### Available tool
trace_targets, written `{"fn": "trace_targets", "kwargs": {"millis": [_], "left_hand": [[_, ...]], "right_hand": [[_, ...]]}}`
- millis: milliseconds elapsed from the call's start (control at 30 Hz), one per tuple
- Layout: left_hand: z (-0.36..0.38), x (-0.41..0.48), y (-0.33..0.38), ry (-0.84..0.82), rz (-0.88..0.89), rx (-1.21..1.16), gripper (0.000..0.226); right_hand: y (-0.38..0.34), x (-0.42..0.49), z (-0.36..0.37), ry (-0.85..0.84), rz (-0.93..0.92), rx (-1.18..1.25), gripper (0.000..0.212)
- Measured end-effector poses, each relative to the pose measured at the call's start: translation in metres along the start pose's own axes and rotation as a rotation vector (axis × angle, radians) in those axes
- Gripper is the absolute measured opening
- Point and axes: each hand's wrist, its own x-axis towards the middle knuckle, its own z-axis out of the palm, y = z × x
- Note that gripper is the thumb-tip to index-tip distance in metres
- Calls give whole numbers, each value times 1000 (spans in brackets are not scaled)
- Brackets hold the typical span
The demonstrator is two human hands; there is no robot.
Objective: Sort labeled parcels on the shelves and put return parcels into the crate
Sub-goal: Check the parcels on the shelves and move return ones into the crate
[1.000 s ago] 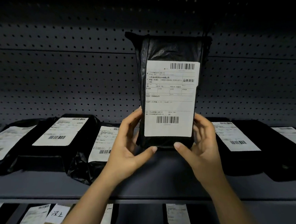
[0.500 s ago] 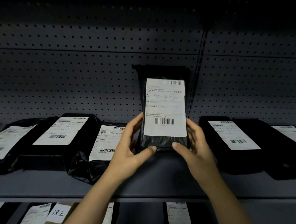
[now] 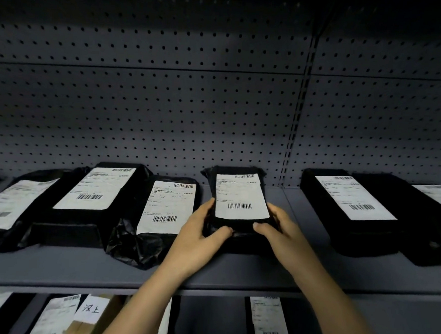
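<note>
Black plastic wraps every parcel on the upper shelf (image 3: 232, 274) — six show white printed labels, counting the held parcel (image 3: 239, 194). Three lie to its left: one at the far left (image 3: 5, 204), a taller boxy one (image 3: 95, 186), and a crumpled bag (image 3: 167, 207) just beside the left hand. Two long, flat ones lie to the right, well apart from the hands: the nearer (image 3: 352, 199) and one cut off by the frame edge (image 3: 439, 197).

The held parcel lies label up and nearly flat in the gap between these groups, its far end close to the grey pegboard (image 3: 166, 111) at the back. Whether its near end touches the shelf cannot be told. Two hands grip that near end. The left hand (image 3: 196, 239) curls its fingers along the left side, with the thumb laid over the front edge. The right hand (image 3: 279, 236) mirrors it on the right side, thumb on the same edge, and the two thumb tips stay apart.

On the lower shelf (image 3: 411, 326), four more printed labels are visible — one is partly hidden behind the left forearm. One handwritten card (image 3: 92, 309) sits on a brown cardboard box (image 3: 80, 329).
</note>
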Motion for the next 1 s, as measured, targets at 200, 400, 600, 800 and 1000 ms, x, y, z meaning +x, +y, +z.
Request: {"fn": "trace_targets", "kwargs": {"millis": [200, 400, 600, 800, 1000], "left_hand": [[1, 0, 2, 22, 62, 95, 58], [-17, 8, 19, 114, 369, 466, 47], [-3, 15, 55, 156, 718, 684, 42], [42, 17, 66, 62, 892, 677, 37], [85, 13, 75, -54, 936, 662, 36]], "right_hand": [[1, 2, -2, 25, -30, -27, 41], [2, -2, -20, 183, -239, -369, 44], [-6, -20, -52, 275, -433, -803, 32], [0, -57, -84, 413, -318, -991, 34], [16, -87, -119, 464, -210, -1010, 36]]}}
